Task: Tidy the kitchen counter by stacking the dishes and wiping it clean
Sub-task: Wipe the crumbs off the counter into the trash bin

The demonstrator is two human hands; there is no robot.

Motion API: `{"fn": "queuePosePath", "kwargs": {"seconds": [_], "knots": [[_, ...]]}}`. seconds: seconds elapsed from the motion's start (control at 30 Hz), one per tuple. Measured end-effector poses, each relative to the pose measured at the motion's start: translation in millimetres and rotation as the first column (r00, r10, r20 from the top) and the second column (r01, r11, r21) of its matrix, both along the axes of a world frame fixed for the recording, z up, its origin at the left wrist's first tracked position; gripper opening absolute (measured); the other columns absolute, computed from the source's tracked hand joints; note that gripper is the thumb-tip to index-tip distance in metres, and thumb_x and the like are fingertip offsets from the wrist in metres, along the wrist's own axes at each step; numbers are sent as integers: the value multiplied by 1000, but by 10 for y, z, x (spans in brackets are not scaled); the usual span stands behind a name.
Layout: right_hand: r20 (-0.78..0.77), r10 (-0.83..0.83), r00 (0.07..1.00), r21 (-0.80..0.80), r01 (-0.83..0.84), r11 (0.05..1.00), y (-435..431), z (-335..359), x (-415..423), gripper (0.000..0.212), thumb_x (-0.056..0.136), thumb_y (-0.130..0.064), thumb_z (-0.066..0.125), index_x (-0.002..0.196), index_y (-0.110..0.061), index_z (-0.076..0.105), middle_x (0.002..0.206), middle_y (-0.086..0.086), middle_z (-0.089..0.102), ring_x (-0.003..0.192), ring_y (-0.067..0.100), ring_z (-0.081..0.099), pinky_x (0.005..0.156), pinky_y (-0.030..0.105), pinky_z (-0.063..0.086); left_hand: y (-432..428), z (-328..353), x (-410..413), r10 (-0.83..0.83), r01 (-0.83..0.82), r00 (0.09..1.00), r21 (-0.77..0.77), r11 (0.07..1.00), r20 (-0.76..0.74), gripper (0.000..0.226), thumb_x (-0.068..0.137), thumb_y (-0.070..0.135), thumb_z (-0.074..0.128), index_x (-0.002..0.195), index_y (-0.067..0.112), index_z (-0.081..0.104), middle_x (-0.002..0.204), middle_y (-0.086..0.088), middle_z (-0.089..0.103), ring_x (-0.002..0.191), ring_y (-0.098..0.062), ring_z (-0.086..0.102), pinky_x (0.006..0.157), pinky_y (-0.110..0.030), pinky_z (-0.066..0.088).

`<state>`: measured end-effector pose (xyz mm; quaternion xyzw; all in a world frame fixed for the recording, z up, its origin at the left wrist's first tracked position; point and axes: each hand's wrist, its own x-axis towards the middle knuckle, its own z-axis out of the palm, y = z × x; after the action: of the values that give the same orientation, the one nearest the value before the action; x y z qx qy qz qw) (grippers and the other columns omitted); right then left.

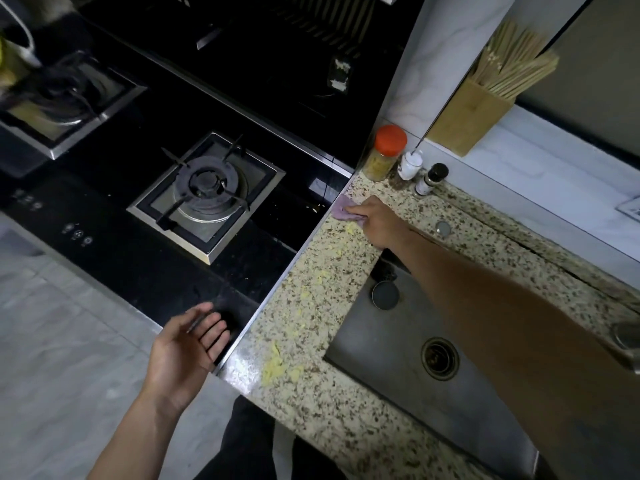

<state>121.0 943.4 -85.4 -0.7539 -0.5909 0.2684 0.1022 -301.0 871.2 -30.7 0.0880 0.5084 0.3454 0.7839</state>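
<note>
My right hand [377, 221] presses a small purple cloth [341, 211] flat on the speckled granite counter [322, 389], at its far end by the stove edge. Yellow crumbs [277, 365] lie scattered along the counter strip between the stove and the sink, with the biggest patch near the front edge. My left hand [188, 341] hovers open, palm up, beside the counter's left edge over the black stove front, holding nothing. No dishes are in view.
A black gas stove [207, 192] with a burner lies left of the counter. The steel sink [408, 344] sits to the right under my forearm. An orange-lidded jar [386, 152], a small white pot [410, 164], a dark shaker [431, 180] and a chopstick holder [474, 109] stand at the back.
</note>
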Motion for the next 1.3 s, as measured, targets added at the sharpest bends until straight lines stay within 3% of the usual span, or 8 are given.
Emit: {"fn": "queuePosePath", "kwargs": {"seconds": [0.13,0.5,0.67,0.73,0.87,1.03,1.2,1.3], "knots": [[-15,78,997,29,-78,997,-148,-21,-100,51,99,4,57,142,-23,60,110,2,42,92,22,50,91,44,53,-84,-22,-7,30,-30,999,18,999,-11,28,99,24,47,108,17,72,94,-3,73,82,-15,74,79,-30,62],[-74,135,988,55,-131,990,-492,-101,-462,47,100,2,53,140,-21,62,112,3,45,105,31,54,92,38,50,-454,-244,-140,312,-309,946,44,950,-92,26,94,28,52,110,16,69,93,-2,67,89,-17,68,95,-31,57],[-79,171,982,78,-165,983,-642,-140,-622,47,99,3,55,140,-18,62,116,12,50,104,33,53,92,46,51,-670,-463,-191,475,-489,861,-38,872,-183,14,89,23,48,89,15,59,75,0,51,67,-16,50,68,-25,45],[-79,180,981,88,-172,981,-689,-141,-689,46,98,4,55,140,-16,62,115,14,51,101,33,54,91,48,52,-733,-543,-174,449,-480,859,-82,873,-245,11,88,22,46,85,15,54,74,1,46,64,-16,43,63,-25,43],[-86,155,984,90,-147,985,-778,-84,-833,47,98,4,54,140,-16,62,113,10,51,100,30,55,87,39,52,-755,-621,-122,323,-391,896,-194,900,-305,18,90,35,48,85,20,57,80,0,53,73,-18,53,83,-38,51],[-57,148,987,99,-142,985,-841,-62,-991,45,101,2,51,144,-12,58,112,4,47,86,19,48,67,26,40,-669,-573,-56,203,-272,933,-212,939,-298,38,92,48,46,108,16,61,97,-7,57,93,-26,56,95,-54,50],[-41,153,987,108,-148,983,-920,-59,-1143,44,101,1,52,143,-10,58,116,15,52,88,26,52,69,36,47,-700,-541,-15,173,-221,967,-278,935,-188,39,92,52,45,98,16,60,85,-6,57,75,-26,55,79,-44,50],[-49,147,988,111,-141,984,-949,-54,-1267,45,100,1,54,143,-11,59,112,13,53,87,19,51,70,29,43,-740,-515,-81,207,-243,968,-330,912,-141,41,94,55,46,82,16,52,67,-2,43,59,-22,44,66,-37,51]]}}
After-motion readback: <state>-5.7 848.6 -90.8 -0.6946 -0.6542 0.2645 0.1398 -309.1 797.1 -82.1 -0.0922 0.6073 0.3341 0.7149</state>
